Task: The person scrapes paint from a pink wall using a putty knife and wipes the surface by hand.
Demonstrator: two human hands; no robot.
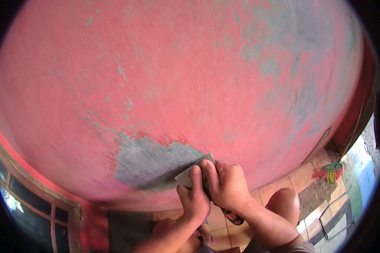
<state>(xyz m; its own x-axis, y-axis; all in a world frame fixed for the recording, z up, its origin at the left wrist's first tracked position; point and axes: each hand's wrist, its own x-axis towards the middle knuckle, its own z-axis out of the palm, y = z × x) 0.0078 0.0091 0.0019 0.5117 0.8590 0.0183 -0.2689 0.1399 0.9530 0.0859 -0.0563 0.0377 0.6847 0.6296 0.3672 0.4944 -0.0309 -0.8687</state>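
Observation:
A paint scraper [183, 177] with a broad metal blade and a black-and-orange handle rests its blade against the pink wall [177, 84]. My right hand [228, 185] is wrapped round the scraper near the base of the blade, the handle's end sticking out below. Fingers of my left hand [194, 200] press on the blade from the left side. Beside the blade lies a large bare grey patch [150, 162] with ragged paint edges. Smaller grey-green chips dot the wall, and wider worn areas show at the upper right.
At lower left is a wood-framed window [33, 198]. A broom [333, 171] with red and yellow-green bristles stands at the right, near debris on the tiled floor [297, 179]. My bent knee [284, 202] is close to the wall.

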